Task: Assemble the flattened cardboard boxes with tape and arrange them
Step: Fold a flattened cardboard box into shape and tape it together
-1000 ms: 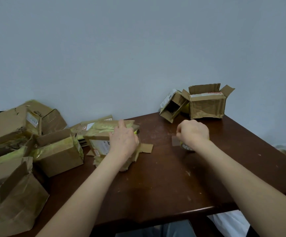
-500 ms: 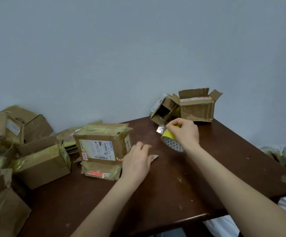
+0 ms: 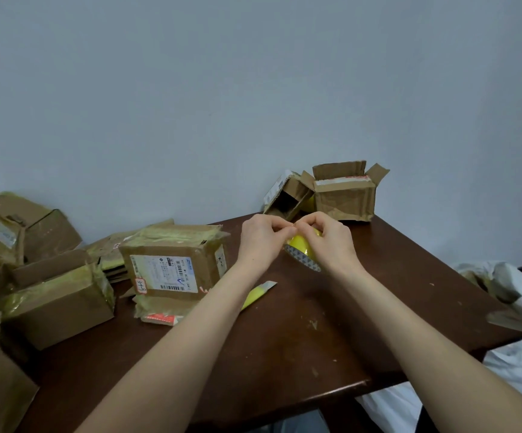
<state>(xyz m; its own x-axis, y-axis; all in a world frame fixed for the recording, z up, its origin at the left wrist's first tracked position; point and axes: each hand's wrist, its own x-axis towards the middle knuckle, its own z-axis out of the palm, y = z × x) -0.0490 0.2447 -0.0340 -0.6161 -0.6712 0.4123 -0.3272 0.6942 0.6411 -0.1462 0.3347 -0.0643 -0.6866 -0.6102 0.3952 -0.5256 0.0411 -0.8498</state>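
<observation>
A yellow tape roll [image 3: 301, 249] is held above the dark wooden table [image 3: 300, 348]. My right hand [image 3: 328, 237] grips the roll from the right. My left hand [image 3: 261, 235] pinches at the roll's top edge with its fingertips, touching the right hand's fingers. To the left stands a cardboard box [image 3: 172, 264] with a white shipping label, resting on flattened cardboard. A yellow utility knife [image 3: 258, 293] lies on the table under my left forearm.
Two open boxes [image 3: 344, 192] sit at the table's far corner by the wall. Several taped boxes [image 3: 50, 295] are piled at the left. White cloth with cardboard scraps [image 3: 503, 285] lies off the right edge.
My left hand left the table beside the labelled box and came up to the tape roll. The right hand has kept hold of the roll throughout.
</observation>
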